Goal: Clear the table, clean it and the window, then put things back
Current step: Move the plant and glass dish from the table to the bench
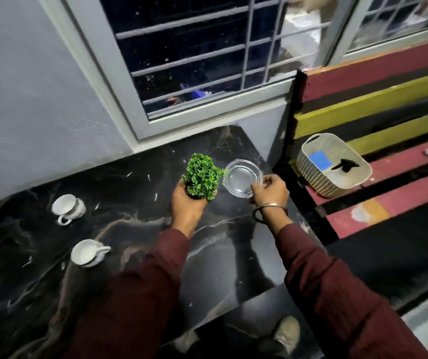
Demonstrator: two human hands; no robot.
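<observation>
Black marble-look table [135,224] under the window [194,55]: two white cups [66,207] [87,252] sit at its left side, well apart from the hands. Both look empty and lie somewhat tilted.

Mid-table, left hand [185,203] wrapped around the base of a small green plant [202,176]; the pot itself is hidden in the palm. Cannot tell if it rests on the table or is lifted.

Just beside it, right hand [268,189] pinches the near rim of a clear glass ashtray [241,177], thumb and fingers closed on the edge. A metal bangle [270,209] sits on that wrist.

Further right, off the table, a pale basket [337,164] rests on a striped bench [389,104], with a blue cloth and a dark object inside.

Judgement: either clearing or putting back; cannot tell which. White flecks on the tabletop and spots on the glass suggest cleaning is not done.
</observation>
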